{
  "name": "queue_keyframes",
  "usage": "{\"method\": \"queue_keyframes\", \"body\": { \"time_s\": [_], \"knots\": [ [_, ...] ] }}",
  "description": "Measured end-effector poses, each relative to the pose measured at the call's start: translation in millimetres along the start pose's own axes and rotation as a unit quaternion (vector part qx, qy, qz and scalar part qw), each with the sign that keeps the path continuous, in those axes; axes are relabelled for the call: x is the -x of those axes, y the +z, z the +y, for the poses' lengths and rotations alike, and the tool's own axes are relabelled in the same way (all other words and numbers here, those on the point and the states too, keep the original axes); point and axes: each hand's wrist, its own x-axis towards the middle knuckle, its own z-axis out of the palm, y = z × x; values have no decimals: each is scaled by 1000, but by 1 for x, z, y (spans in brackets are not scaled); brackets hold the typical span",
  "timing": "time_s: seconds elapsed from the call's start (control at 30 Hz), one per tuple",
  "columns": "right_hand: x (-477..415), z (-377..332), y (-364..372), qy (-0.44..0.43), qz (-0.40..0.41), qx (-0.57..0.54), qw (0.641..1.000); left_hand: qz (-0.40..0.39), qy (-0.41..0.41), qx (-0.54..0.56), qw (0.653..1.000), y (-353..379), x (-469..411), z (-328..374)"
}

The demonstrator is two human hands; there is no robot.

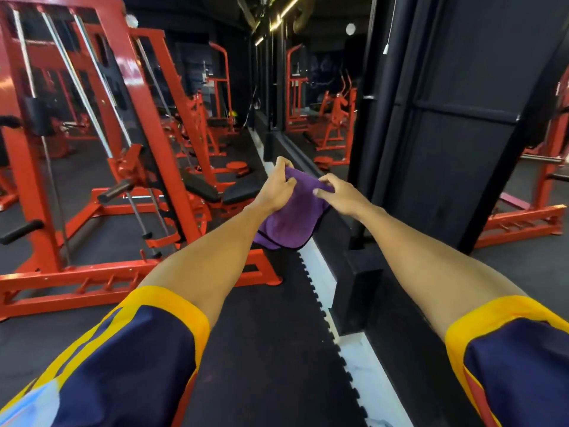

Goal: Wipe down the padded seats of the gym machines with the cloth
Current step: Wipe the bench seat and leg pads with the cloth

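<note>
left hand [277, 188] gripping the purple cloth [292, 217] up top, right hand [340, 195] pinching its edge I think, black padded seat [201, 188] off at 9 o'clock

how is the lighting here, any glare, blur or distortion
Head view: dim gym with a bright yellowish ceiling light strip; glare on the glossy orange-red steel machine frame; wide-angle lens bows straight lines near the edges; purple fabric cloth is sharp, distant machines soft and dark.

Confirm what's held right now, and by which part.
The purple cloth, held by its top: left hand grips the upper-left part, right hand pinches the upper-right edge; the rest hangs free.
</note>
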Motion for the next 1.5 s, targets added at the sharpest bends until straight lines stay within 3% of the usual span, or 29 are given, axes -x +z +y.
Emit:
{"method": "queue_keyframes", "body": {
  "time_s": [0.1,0.33,0.5,0.67,0.9,1.1,1.5],
  "knots": [
    [-61,23,9,-9,-31,-21,999,-3,8,3,1000,20,-56,-36],
    [-225,78,32,-23,13,-19,999,-26,-10,10,1000,44,-198,-145],
    [-323,114,28,-26,20,-28,999,-113,-99,62,987,56,-277,-209],
    [-421,164,28,-24,19,-29,999,-184,-149,-6,971,87,-348,-266],
    [-565,246,34,2,35,-54,998,-140,-155,28,978,141,-474,-325],
    [-687,288,34,6,36,-71,997,-73,-164,-22,984,167,-591,-385],
    [-896,380,85,68,65,-20,995,-101,-168,-28,980,210,-786,-529]
  ]
}}
